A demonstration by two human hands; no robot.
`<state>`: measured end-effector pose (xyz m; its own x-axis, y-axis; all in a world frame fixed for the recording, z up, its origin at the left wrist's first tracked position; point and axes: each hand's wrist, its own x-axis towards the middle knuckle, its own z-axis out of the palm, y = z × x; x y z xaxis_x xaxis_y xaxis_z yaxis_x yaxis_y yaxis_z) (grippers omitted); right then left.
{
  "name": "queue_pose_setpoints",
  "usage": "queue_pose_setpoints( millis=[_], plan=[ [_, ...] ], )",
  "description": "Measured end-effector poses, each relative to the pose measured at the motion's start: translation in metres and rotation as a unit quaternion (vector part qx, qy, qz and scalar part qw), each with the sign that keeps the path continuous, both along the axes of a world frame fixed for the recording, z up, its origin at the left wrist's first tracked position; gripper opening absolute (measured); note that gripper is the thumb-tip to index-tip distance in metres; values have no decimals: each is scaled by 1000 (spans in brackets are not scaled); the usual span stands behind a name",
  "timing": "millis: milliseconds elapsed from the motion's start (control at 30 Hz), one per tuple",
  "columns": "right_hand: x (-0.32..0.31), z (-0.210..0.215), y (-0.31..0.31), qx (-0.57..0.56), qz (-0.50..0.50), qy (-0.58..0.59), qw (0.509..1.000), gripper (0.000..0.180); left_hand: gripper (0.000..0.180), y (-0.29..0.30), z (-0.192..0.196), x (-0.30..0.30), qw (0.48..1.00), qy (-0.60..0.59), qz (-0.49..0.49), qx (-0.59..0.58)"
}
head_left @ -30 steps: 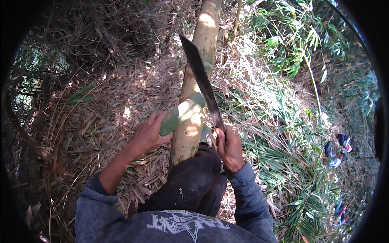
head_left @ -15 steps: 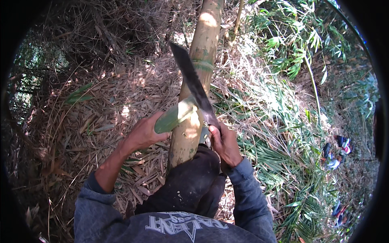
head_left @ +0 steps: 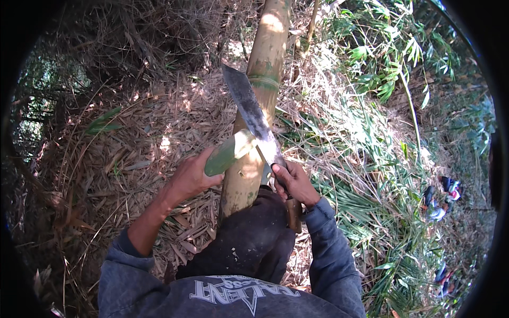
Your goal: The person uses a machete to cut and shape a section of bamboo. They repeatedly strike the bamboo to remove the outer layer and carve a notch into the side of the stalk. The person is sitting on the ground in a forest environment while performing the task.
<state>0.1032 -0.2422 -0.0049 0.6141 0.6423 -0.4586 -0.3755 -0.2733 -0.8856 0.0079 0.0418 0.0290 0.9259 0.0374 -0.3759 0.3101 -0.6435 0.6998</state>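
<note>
My left hand (head_left: 192, 174) grips a short green piece of bamboo (head_left: 227, 156), its pale end lying across a thick bamboo pole (head_left: 261, 55). In my right hand (head_left: 298, 184) is a machete (head_left: 251, 106), held near the base of the blade. Its wooden handle (head_left: 294, 214) shows below my palm. The dark blade slants up and left over the pole, with its lower part against or just beside the pale end of the piece; whether they touch, I cannot tell. The pole's near end comes down beside my dark-trousered knee (head_left: 244, 233).
Dry bamboo leaves (head_left: 175, 127) cover the ground around the pole. Cut green leaves (head_left: 339, 196) lie to the right, and leafy shoots (head_left: 382, 63) stand at the far right. Dry brush (head_left: 143, 32) is at the far left. Small blue and red shapes (head_left: 448, 191) sit at the right.
The machete blade has turned so more of its flat face shows, and its tip sits slightly lower. My right hand has shifted a little right and down, revealing the handle. My left hand barely moved.
</note>
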Motion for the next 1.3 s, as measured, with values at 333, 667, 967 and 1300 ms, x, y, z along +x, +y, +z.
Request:
queue_pose_setpoints(
  millis=[333,667,967,1300],
  plan=[
    [-14,43,18,-25,-172,-303,937,29,69,5,9,2,999,13,-4,-29],
    [-2,33,7,-92,-4,-96,991,34,80,5,20,-6,994,54,-41,-80],
    [-51,24,13,-189,-28,-531,825,18,86,10,82,-12,982,150,-75,-86],
    [-47,46,39,-103,-66,-559,820,18,80,10,83,-7,991,91,-74,-62]
  ],
)
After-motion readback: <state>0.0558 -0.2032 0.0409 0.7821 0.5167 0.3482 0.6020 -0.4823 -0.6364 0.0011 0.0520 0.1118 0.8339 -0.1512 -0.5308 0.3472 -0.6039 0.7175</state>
